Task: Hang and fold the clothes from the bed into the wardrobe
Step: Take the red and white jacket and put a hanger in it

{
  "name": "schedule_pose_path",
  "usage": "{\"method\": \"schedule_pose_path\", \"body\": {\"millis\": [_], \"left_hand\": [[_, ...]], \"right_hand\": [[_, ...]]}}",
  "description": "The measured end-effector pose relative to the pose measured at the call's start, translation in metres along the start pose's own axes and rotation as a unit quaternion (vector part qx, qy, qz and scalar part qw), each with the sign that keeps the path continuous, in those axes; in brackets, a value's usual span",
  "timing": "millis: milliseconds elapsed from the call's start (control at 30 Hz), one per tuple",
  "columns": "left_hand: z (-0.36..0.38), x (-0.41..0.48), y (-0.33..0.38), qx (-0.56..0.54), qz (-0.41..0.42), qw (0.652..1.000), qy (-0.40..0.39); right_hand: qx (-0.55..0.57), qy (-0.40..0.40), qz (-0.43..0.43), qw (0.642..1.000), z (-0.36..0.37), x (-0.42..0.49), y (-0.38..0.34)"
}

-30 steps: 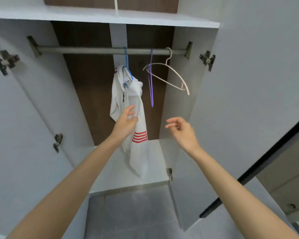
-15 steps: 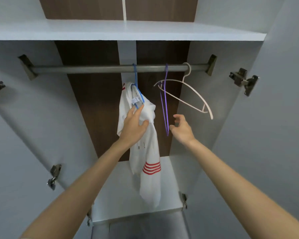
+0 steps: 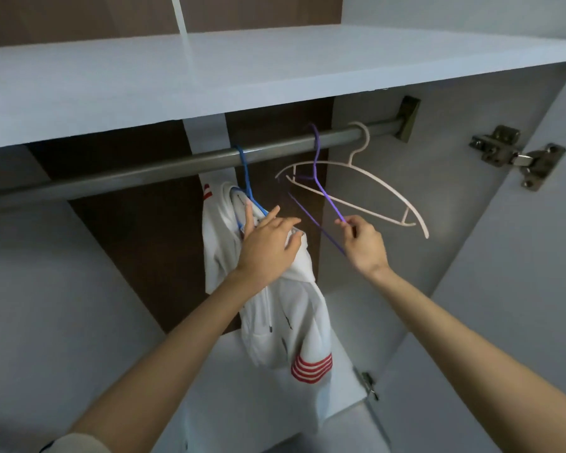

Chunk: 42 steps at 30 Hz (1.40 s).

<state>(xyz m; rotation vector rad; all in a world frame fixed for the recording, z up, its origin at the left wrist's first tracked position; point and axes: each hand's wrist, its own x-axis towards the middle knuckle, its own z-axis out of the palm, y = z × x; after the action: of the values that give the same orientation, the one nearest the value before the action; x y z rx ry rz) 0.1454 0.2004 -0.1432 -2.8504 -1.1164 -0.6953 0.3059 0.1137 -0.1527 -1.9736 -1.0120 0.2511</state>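
A white hoodie (image 3: 288,322) with red stripes hangs from a blue hanger (image 3: 247,181) on the grey wardrobe rail (image 3: 144,171). My left hand (image 3: 268,246) rests with straight fingers on the hoodie's shoulder, just below the blue hanger. To its right an empty purple hanger (image 3: 321,188) hangs on the rail, and my right hand (image 3: 363,243) pinches its lower end between thumb and fingers. An empty pale pink hanger (image 3: 373,197) hangs further right, apart from both hands.
A white shelf (image 3: 275,70) spans the wardrobe right above the rail. The right door (image 3: 520,289) stands open with a metal hinge (image 3: 517,155). A white lower shelf (image 3: 343,380) lies under the hoodie. The rail's left half carries nothing.
The view has moved closer and up into the wardrobe. My right hand has reached up and taken hold of the purple hanger. My left hand has slid higher on the hoodie.
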Motion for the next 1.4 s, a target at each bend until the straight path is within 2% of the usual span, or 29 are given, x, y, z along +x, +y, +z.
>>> {"method": "schedule_pose_path", "body": {"millis": [167,300,467,633,800,900,1000,1200,1333,1400], "left_hand": [[0.0,0.012,0.013,0.009,-0.007,0.999,0.033],[0.001,0.014,0.021,-0.02,-0.02,1.0,-0.011],[-0.004,0.004,0.022,-0.035,-0.016,0.998,-0.045],[-0.015,-0.02,0.032,-0.066,-0.026,0.996,-0.047],[-0.025,-0.042,0.069,-0.132,-0.038,0.989,-0.05],[-0.027,-0.054,0.102,-0.172,-0.031,0.984,-0.037],[-0.024,-0.068,0.139,-0.207,-0.007,0.977,-0.057],[0.005,-0.103,0.2,-0.184,0.076,0.973,-0.12],[0.03,-0.131,0.23,-0.211,0.119,0.955,-0.172],[0.046,-0.153,0.245,-0.268,0.167,0.928,-0.198]], "right_hand": [[-0.049,-0.001,-0.023,0.999,-0.027,0.002,0.004],[-0.029,-0.024,-0.035,0.999,-0.038,0.001,0.002],[-0.065,-0.068,-0.061,0.994,-0.042,-0.009,-0.012],[-0.057,-0.059,-0.068,0.994,-0.056,-0.029,-0.011],[-0.071,-0.042,-0.07,0.994,-0.101,-0.068,0.003],[-0.075,-0.029,-0.041,0.996,-0.134,-0.103,0.015],[-0.071,-0.033,-0.003,0.997,-0.168,-0.142,0.033],[-0.051,-0.061,0.061,0.995,-0.229,-0.235,0.091],[0.034,-0.078,0.127,0.988,-0.254,-0.298,0.135],[0.065,-0.07,0.171,0.981,-0.263,-0.332,0.159]]}}
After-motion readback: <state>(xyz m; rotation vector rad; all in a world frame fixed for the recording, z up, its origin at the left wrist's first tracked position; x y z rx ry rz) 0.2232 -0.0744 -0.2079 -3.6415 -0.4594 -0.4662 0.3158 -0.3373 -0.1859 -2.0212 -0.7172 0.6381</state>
